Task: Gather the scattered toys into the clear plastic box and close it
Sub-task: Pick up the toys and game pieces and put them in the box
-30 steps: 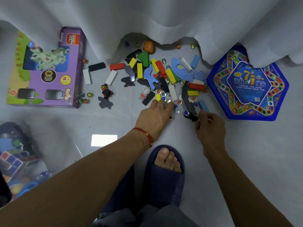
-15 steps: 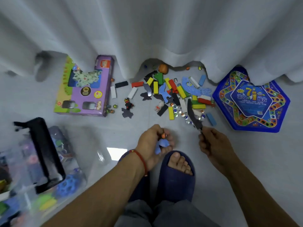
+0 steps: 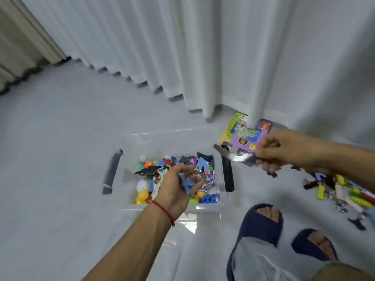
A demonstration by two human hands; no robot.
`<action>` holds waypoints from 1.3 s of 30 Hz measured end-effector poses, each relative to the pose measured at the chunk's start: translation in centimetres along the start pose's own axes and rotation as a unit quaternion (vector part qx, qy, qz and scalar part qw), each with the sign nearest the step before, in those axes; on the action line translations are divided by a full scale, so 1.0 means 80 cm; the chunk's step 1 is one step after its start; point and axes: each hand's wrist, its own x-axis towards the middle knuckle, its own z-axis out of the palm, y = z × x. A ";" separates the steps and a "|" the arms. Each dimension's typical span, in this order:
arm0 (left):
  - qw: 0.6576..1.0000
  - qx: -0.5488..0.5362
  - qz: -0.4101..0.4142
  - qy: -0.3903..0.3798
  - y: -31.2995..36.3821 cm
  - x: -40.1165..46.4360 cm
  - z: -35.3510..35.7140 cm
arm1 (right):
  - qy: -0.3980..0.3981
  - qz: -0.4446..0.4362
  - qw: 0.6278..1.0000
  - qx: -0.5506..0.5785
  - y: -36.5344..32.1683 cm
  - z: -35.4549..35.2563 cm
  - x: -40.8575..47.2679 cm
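The clear plastic box point(image 3: 211, 206) stands open on the floor, holding several colourful toys. My left hand point(image 3: 178, 186) is over the box, palm up, with blue foam puzzle pieces point(image 3: 187, 184) lying in its loosely curled fingers. My right hand point(image 3: 284, 151) hovers just right of the box and pinches a long dark curved piece point(image 3: 233, 156) that points toward the box. More scattered toys point(image 3: 345, 191), coloured blocks and dark pieces, lie on the floor at the right edge.
A purple toy carton point(image 3: 245, 136) lies by the white curtain point(image 3: 203, 57) behind the box. The box has black handles point(image 3: 112, 171) on both ends. My feet in dark blue slippers point(image 3: 261, 226) stand right of the box.
The view swung left from the toy pile to the box. My left hand carried blue pieces over the box; my right hand lifted the dark curved piece off the floor and brought it beside the box.
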 end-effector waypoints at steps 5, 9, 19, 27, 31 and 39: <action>0.999 0.007 -0.006 0.041 0.044 -0.012 -0.041 | -0.001 -0.004 0.997 -0.074 -0.068 0.076 0.047; 0.994 0.099 -0.007 0.035 0.043 -0.019 -0.014 | -0.015 0.027 0.995 -0.099 -0.071 0.097 0.059; 0.955 0.281 0.082 0.043 -0.032 -0.007 0.080 | 0.052 0.102 0.991 -0.071 0.026 -0.041 -0.023; 0.904 0.415 0.056 -0.085 -0.158 0.039 0.179 | 0.150 0.277 0.930 -0.190 0.252 -0.171 -0.108; 0.858 0.498 0.022 -0.123 -0.229 0.096 0.219 | 0.223 0.328 0.898 -0.192 0.390 -0.153 -0.125; 0.726 0.659 0.075 -0.182 -0.337 0.211 0.241 | 0.399 0.223 0.881 -0.124 0.539 -0.100 -0.052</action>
